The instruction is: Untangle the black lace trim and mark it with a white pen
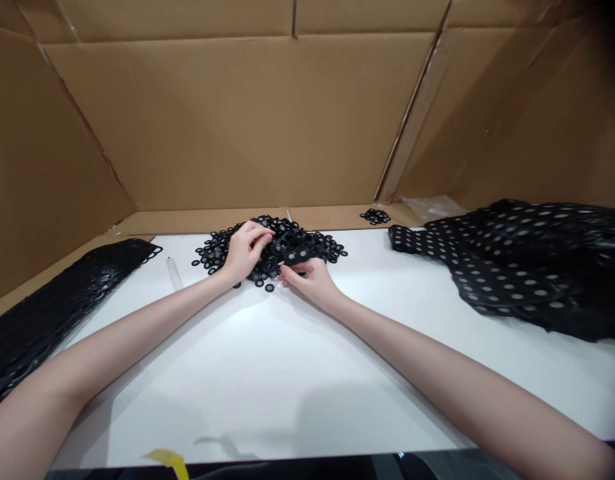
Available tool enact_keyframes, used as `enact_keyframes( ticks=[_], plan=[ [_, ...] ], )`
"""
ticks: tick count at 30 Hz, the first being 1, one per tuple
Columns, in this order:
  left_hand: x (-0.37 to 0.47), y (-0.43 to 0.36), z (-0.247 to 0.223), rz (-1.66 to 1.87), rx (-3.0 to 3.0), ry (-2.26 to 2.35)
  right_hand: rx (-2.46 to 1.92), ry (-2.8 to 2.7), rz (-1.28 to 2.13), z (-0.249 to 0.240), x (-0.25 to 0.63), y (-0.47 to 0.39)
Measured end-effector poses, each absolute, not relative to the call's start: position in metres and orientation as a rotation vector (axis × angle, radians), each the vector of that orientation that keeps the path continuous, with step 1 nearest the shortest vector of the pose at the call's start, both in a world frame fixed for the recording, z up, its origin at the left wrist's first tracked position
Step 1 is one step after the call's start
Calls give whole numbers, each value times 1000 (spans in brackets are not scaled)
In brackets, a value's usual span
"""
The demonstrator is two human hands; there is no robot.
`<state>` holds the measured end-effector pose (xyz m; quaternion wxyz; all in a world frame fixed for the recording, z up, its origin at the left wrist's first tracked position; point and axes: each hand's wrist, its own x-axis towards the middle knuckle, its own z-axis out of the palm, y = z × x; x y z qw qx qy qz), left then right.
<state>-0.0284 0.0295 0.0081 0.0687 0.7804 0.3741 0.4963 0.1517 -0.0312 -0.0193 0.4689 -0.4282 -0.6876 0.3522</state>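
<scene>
A heap of small black rings (220, 248) lies at the back middle of the white table. My left hand (248, 248) is over the heap, with thumb and fingers pressed together; what they hold, if anything, is hidden. At the heap's front edge, my right hand (311, 279) is closed in a pinch on a short black strip with round holes (301, 256). The strip runs along the fingertips in front of the rings. A few loose rings, one of them a single black ring (270, 288), lie just in front of my hands.
Black perforated sheeting (507, 280) is piled at the right. Long black strips (72, 293) are stacked at the left, near a clear tube (173, 273). A small ring cluster (375, 216) sits at the back. Cardboard walls (227, 120) surround the table; yellow tape (167, 459) hangs at the front edge.
</scene>
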Motion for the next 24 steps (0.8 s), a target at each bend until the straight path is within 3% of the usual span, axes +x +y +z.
enact_keyframes(
  ticks=[5, 12, 24],
  plan=[
    [-21, 16, -3, 1394, 2566, 1224, -1041, -1660, 872, -22, 152, -29],
    [-17, -6, 3, 1220, 2737, 595, -1047, -1708, 859, -20, 154, -28],
    [-18, -2, -3, 1345, 2534, 754, -947, -1501, 1023, -12, 154, -32]
  ],
)
